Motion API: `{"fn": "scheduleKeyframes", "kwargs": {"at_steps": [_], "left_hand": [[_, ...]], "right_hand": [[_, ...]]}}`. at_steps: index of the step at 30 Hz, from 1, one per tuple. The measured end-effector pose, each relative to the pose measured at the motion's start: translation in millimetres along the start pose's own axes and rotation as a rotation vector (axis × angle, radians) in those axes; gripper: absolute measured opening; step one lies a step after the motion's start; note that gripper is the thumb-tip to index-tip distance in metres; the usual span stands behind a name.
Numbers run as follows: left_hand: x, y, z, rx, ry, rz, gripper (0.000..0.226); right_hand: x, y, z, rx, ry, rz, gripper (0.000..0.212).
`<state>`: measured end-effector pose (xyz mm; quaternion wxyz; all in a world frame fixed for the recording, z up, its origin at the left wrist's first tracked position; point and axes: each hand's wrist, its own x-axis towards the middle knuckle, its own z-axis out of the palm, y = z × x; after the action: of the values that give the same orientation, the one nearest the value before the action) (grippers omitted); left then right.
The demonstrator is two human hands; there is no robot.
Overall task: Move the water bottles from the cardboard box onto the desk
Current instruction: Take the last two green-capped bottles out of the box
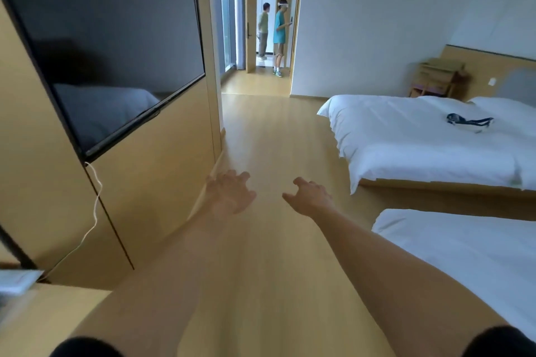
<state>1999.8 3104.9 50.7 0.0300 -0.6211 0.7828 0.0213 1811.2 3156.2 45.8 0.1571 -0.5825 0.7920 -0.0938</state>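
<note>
Both forearms stretch forward over wood floor. White beds right of hands, wall-mounted TV left. Worktop corner near left elbow. Left hand, right hand apart, fingers spread, empty. Box, bottles out of view.

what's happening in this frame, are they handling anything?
Nothing is being handled. The person holds both arms out over the wood floor, left hand and right hand empty with fingers spread and relaxed. No cardboard box or water bottles are in view. A wall-mounted TV is on the left and two white beds on the right, one with a dark strap-like item on it. Two people stand in the far doorway.
</note>
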Motion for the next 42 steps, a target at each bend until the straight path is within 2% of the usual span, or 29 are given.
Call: {"fn": "scheduleKeyframes", "kwargs": {"at_steps": [6, 12, 22, 32, 42], "left_hand": [[74.9, 58.4, -3.0, 0.026, -0.016, 0.027, 0.058], [143.0, 92.1, -2.5, 0.005, -0.034, 0.050, 0.058], [300.3, 95.2, 2.5, -0.001, -0.071, 0.087, 0.057], [496.4, 59.6, -36.2, -0.057, -0.082, 0.137, 0.059], [639.9, 72.2, -30.2, -0.079, -0.130, 0.183, 0.060]], "right_hand": [[56.9, 66.0, -31.5, -0.022, -0.032, 0.070, 0.069], [118.6, 91.2, -47.8, -0.013, -0.043, 0.105, 0.069], [262.4, 80.5, -48.5, 0.015, -0.039, 0.163, 0.068], [441.4, 36.3, -76.6, 0.004, -0.002, 0.233, 0.066], [592.2, 38.8, -78.3, -0.001, -0.010, 0.233, 0.068]]}}
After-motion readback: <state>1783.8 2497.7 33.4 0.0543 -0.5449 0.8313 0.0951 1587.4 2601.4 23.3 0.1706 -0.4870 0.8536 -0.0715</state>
